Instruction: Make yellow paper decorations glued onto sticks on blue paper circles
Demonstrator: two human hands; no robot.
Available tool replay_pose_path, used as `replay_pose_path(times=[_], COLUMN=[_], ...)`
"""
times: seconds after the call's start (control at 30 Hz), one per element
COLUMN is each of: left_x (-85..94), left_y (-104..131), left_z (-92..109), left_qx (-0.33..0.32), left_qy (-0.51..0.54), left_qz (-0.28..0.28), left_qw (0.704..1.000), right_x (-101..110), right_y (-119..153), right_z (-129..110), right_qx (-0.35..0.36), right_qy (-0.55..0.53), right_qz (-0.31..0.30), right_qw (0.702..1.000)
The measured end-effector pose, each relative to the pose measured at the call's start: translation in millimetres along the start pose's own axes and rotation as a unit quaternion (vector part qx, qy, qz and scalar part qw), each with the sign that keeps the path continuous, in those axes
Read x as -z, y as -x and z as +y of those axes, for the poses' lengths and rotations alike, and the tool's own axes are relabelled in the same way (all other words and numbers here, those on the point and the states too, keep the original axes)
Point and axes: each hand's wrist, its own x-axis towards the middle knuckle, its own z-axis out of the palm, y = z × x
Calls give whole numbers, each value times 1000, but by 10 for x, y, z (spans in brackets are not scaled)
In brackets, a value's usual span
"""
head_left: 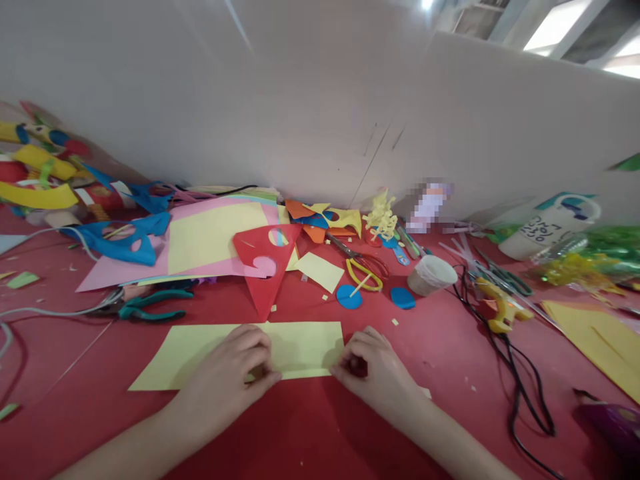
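A long pale yellow sheet of paper (307, 347) lies crosswise in front of me on the red table. My left hand (235, 367) is over its middle, fingers curled, with thumb and fingertips closed at the near edge. At the sheet's near right corner, my right hand (375, 367) pinches the paper between thumb and fingers. Just beyond the sheet is a red paper mask (263, 283) with cut eye holes. Yellow-handled scissors (364, 275) and a blue paper disc (349, 297) with a stick across it lie further right.
Teal-handled pliers (153, 305) and a blue mask (125, 240) are at left, beside stacked coloured paper (215, 237). A white cup (431, 275) stands behind the right hand. A yellow glue gun (503, 310) with a looping black cord lies right, near orange-yellow sheets (595, 340).
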Motion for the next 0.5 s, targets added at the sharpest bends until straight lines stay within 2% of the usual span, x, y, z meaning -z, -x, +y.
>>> replay_pose_path(times=[0.27, 0.33, 0.5], left_x=[-26, -29, -45], left_y=[12, 12, 9], left_z=[-17, -16, 3], left_qx=[9, -26, -170], left_qy=[-18, -27, -78], left_qz=[21, 35, 47], left_qw=[1000, 999, 981], right_x=[-14, -11, -13], right_y=[1, 2, 4], right_z=[-25, -33, -42], right_qx=[-2, -4, 2], right_qy=[20, 26, 50], right_qz=[9, 10, 13], right_qw=[1000, 1000, 999])
